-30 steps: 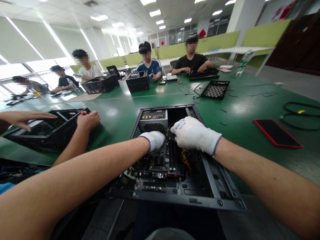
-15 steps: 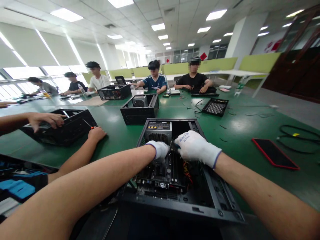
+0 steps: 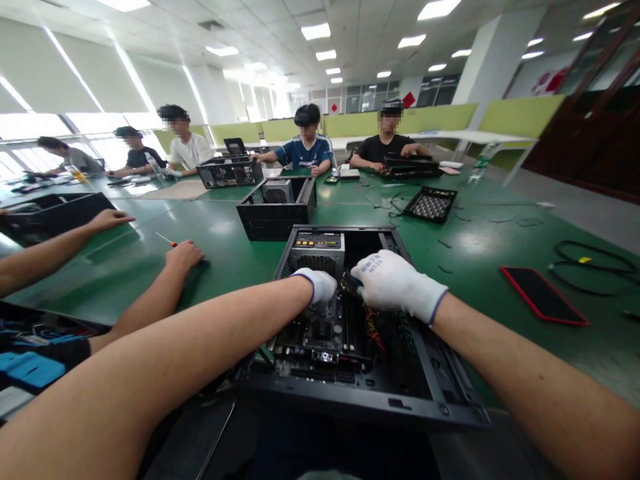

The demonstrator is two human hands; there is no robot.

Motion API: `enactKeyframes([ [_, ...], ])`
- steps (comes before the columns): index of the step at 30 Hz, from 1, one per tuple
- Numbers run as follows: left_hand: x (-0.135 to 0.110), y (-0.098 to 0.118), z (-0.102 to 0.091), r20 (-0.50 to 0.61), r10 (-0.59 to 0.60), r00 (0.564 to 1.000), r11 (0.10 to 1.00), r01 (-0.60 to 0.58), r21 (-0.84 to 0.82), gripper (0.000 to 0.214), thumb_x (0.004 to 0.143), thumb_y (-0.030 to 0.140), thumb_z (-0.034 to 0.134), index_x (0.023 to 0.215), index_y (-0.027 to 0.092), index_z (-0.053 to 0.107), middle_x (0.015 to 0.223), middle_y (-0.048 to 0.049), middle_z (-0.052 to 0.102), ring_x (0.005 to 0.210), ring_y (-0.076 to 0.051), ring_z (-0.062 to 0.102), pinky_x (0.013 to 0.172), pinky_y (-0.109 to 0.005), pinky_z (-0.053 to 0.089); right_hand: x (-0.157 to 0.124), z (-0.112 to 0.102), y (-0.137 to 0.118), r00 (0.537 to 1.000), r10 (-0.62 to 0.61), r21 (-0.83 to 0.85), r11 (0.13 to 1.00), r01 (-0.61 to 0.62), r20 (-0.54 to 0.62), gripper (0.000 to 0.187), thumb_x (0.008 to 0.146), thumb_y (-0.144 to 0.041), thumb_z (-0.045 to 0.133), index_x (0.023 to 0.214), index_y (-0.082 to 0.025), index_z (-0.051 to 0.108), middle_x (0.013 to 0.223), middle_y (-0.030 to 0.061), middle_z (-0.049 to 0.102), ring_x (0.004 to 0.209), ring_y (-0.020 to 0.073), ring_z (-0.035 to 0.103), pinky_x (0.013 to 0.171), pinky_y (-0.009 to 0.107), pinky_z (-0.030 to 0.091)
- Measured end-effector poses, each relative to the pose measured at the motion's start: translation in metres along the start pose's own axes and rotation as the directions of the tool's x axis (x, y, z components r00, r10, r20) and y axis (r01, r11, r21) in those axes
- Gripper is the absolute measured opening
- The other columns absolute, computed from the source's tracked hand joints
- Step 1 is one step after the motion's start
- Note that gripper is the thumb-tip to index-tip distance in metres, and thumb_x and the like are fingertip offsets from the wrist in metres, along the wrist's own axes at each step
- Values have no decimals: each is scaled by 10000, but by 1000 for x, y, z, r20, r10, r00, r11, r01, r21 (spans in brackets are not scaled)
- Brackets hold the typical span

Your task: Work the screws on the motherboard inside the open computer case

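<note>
An open black computer case (image 3: 425,415) lies in front of me, its power supply (image 3: 320,261) at the far left corner and a motherboard (image 3: 323,328) below that. My left hand (image 3: 323,288), in a white glove, reaches in between these two with its fingers curled; the fingertips are hidden. Close beside it, my right hand (image 3: 387,283), gloved too, is closed in a pinch at the motherboard's far right edge. Something small and dark shows at its fingertips, too unclear to name. Red and yellow wires (image 3: 373,328) run below my right hand inside the case.
Beyond mine stands another case (image 3: 275,223). On the left, a neighbour's hand (image 3: 187,255) holds a screwdriver (image 3: 164,239). A red-edged dark panel (image 3: 545,297), a black cable (image 3: 595,267) and a black tray (image 3: 431,203) lie to the right. Several people sit across the table.
My hands stay at nearly the same spot in the case. The neighbour's case at left has shifted farther left and away, and that person's hand has come off its top.
</note>
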State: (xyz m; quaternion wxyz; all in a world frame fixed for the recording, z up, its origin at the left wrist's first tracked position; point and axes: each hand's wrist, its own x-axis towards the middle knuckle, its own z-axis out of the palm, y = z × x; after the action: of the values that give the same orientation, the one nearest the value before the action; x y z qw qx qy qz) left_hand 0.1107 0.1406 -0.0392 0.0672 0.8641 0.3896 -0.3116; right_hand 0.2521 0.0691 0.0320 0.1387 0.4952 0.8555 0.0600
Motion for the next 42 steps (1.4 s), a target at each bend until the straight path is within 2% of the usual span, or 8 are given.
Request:
enactKeyframes([
  [9, -19, 2, -9, -53, 5, 999, 1000, -6, -30, 639, 616, 273, 910, 1216, 212, 699, 1292, -121, 728, 1177, -321, 696, 1013, -393, 566, -2, 4, 2, 998, -23, -5, 1000, 23, -52, 271, 856, -282, 563, 983, -180, 780, 1004, 134, 786, 962, 300, 747, 806, 386, 527],
  [19, -117, -2, -10, -375, -72, 924, 989, 16, -150, 340, 973, 375, 554, 1245, 172, 568, 1200, -135, 730, 1124, -277, 706, 919, -345, 557, -40, 10, -4, 961, -188, 281, 929, 241, -201, 359, 961, -459, 540, 1084, -214, 772, 1133, 116, 759, 1098, 280, 694, 991, 406, 512],
  [22, -143, 3, 5, -550, -77, 832, 961, -84, -262, 254, 936, 466, 604, 1027, 229, 587, 1055, -55, 734, 994, -234, 709, 843, -304, 542, -71, 43, 13, 910, 177, 436, 900, 5, -376, 728, 919, -681, 532, 1479, -219, 571, 1572, 154, 498, 1458, 362, 436, 1209, 529, 343],
  [25, -167, 14, 24, -666, -132, 734, 917, -165, -364, 129, 952, 363, 554, 987, 240, 545, 972, -24, 706, 902, -194, 684, 801, -284, 531, -91, 82, 31, 823, 523, 669, 695, -263, -220, 972, 877, -760, 517, 1647, -207, 300, 1671, 141, 347, 1526, 380, 336, 1256, 540, 287],
  [28, -190, 24, 45, -718, -101, 689, 925, -201, -323, 168, 996, 253, 460, 1146, 213, 525, 1106, -71, 699, 934, -195, 679, 858, -302, 547, -95, 100, 36, 842, 528, 819, 529, -221, -114, 913, 908, -731, 493, 1662, -280, 248, 1678, 61, 351, 1524, 332, 354, 1258, 467, 317],
  [32, -216, 30, 69, -814, 42, 579, 986, -154, -58, 346, 967, 106, 410, 1283, 181, 530, 1392, -174, 599, 1216, -289, 628, 1054, -423, 521, -79, 83, 21, 839, 533, 837, 504, -211, -110, 867, 888, -740, 516, 1608, -274, 387, 1657, 46, 397, 1527, 320, 353, 1279, 462, 263],
  [36, -222, 32, 87, -868, -171, 467, 953, -143, -265, 306, 962, 172, 450, 1243, 235, 555, 1161, -124, 680, 1003, -241, 694, 876, -356, 610, -42, 57, -6, 870, 464, 834, 536, -128, -165, 901, 900, -738, 478, 1615, -199, 366, 1662, 88, 381, 1537, 295, 336, 1283, 446, 244],
  [42, -219, 30, 132, -911, -364, 193, 871, -275, -407, 179, 983, 329, 504, 1091, 293, 642, 931, -60, 667, 813, -219, 691, 681, -344, 613, 46, 26, -53, 903, 321, 821, 569, 56, -285, 898, 916, -682, 469, 1623, -147, 321, 1645, 154, 390, 1526, 304, 352, 1264, 480, 264],
])
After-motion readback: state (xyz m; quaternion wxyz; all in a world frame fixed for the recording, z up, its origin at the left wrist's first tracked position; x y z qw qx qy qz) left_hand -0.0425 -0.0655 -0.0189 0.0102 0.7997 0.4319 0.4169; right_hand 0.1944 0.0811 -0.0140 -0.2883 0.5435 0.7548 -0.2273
